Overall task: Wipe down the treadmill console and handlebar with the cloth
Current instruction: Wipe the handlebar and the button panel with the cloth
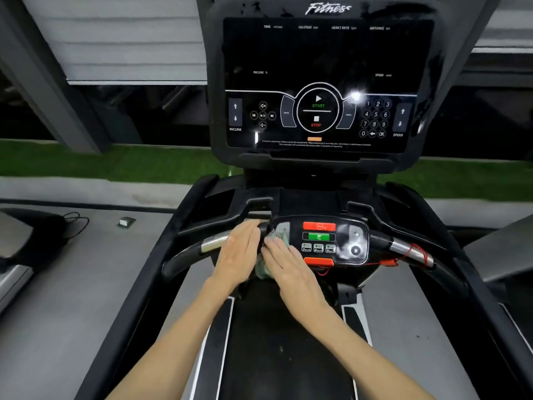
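The black treadmill console [320, 82] stands upright ahead, its screen dark with START and STOP marks. Below it a small control panel [320, 241] with red and green buttons sits at the middle of the curved handlebar [213, 242]. A pale green-and-white cloth [277, 236] lies at the panel's left edge. My right hand [285, 264] presses flat on the cloth with straight fingers. My left hand [239, 252] rests on the handlebar just left of the panel, fingers over the bar, touching the cloth's left side. Most of the cloth is hidden under my hands.
A red safety cord and clip [403, 258] hang on the right grip. The black belt [277, 342] runs below my arms. A cable [75, 223] and a small box [126, 222] lie on the grey floor at left. Green turf [115, 166] lies behind.
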The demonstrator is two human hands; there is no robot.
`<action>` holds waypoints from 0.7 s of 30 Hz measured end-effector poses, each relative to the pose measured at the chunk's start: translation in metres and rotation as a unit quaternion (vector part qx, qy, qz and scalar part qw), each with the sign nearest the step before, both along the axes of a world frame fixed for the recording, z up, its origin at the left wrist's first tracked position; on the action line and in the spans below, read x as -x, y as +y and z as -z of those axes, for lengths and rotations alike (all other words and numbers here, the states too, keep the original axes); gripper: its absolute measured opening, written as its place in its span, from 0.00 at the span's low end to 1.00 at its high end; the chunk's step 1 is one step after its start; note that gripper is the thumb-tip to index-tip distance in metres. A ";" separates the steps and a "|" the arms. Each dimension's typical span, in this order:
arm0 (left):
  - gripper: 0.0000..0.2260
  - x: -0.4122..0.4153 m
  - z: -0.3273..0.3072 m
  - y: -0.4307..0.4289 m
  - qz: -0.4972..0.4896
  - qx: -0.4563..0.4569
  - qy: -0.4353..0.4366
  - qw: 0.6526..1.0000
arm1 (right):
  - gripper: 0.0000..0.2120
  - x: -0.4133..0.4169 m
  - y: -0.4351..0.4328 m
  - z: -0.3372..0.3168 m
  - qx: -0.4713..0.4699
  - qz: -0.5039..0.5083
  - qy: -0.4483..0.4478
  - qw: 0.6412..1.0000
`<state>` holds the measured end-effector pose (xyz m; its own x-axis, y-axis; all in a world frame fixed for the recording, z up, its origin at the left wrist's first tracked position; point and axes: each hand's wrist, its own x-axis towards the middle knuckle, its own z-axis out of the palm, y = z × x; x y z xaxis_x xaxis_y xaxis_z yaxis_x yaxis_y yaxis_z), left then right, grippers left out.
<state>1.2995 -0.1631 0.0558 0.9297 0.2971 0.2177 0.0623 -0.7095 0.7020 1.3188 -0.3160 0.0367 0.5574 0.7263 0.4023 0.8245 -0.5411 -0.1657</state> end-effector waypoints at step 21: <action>0.15 -0.019 -0.006 0.020 0.029 0.009 -0.005 1.000 | 0.29 -0.086 -0.072 -0.082 -0.122 0.190 0.174 0.958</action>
<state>1.3182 -0.1426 0.0621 0.9431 0.2465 0.2231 0.0136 -0.6991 0.7148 1.4043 -0.3875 0.1187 0.8944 0.3517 0.2762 0.4472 -0.7013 -0.5551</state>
